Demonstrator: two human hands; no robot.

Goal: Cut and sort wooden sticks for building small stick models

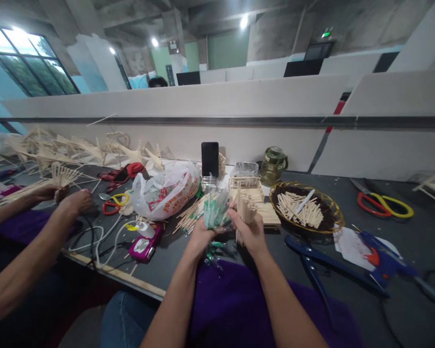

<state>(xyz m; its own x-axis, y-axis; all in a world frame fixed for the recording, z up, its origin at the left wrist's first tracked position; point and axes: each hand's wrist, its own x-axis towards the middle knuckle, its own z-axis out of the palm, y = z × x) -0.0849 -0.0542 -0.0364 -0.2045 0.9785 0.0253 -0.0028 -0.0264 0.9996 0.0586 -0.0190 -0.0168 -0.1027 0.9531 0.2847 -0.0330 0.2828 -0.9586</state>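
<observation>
My left hand [202, 237] is closed around a bunch of clear plastic wrappers [214, 208] with green print. Beside it, my right hand [253, 232] grips an upright bundle of thin wooden sticks [244, 205]. The two hands are close together over the table's front edge, above a purple cloth [232, 299] on my lap. More green-printed plastic [213, 253] hangs below my left hand. Just behind the bundle are a small stick-built piece [246, 183] and a flat row of sticks [270, 215]. Loose sticks [190, 212] lie left of the wrappers.
A wicker basket [339, 222] holds short sticks. To its right are pliers [311, 251], a glue gun [380, 256] and scissors [384, 205]. A plastic bag [166, 188], pink power strip [147, 244], phone [210, 159] and jar [273, 166] stand nearby. A co-worker's hands [74, 200] work at left.
</observation>
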